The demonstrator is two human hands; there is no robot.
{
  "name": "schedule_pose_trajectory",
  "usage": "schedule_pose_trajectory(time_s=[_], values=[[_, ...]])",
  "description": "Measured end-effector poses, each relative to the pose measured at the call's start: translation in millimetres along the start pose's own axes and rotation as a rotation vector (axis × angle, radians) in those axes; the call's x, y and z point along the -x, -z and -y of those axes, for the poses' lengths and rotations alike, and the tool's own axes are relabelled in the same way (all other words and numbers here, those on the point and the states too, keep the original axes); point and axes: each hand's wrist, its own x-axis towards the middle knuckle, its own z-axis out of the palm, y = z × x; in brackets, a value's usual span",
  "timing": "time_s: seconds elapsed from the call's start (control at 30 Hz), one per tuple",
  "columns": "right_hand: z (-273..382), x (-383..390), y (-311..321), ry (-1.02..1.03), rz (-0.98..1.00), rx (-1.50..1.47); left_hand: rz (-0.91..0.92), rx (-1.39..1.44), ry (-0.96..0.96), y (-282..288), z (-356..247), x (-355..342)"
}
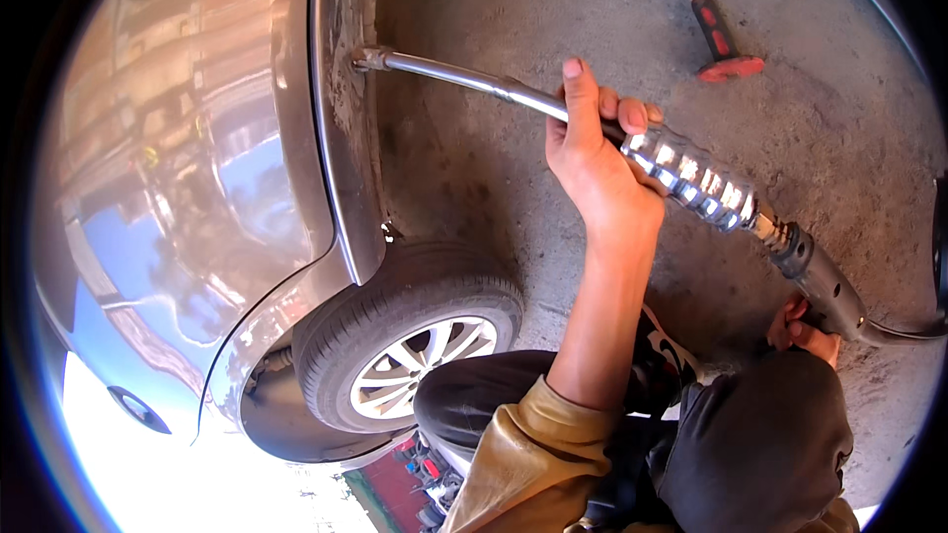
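Your left hand is curled shut around the puller, thumb sticking up, just where the smooth rod meets the bumpy weight. Your right hand is far down the puller from the car, closed on the dark handle; only a few fingers show past your knee. The puller is a long shiny metal bar. Its tip touches the car's side panel, up from the wheel.

It looks like you are pulling a dent out of the panel. I think the next move needs a firm hold on the handle and a quick slide of the weight away from the car, with the tip kept stuck on.

The panel is grey, glossy and curved, dull and scuffed near the tip. The tyre is black rubber with grooves, the rim silver with spokes. The ground is rough grey concrete. A red-handled hammer lies on it, well away from the car
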Motion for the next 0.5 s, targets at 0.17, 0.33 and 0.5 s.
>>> schedule_pose_trajectory(time_s=[0.17, 0.33, 0.5], values=[[5.6, -0.5, -2.7, 0.025, 0.014, -0.035, -0.018, -0.043, 0.042, -6.0, -20.4, -5.2], [-3.4, 2.1, 6.7, 0.031, -0.008, 0.013, 0.039, -0.067, 0.080, 19.0, -73.1, -70.8], [2.2, -0.4, 0.7, 0.001, -0.008, -0.045, -0.034, -0.083, -0.018, 7.0, -15.5, -9.7]])
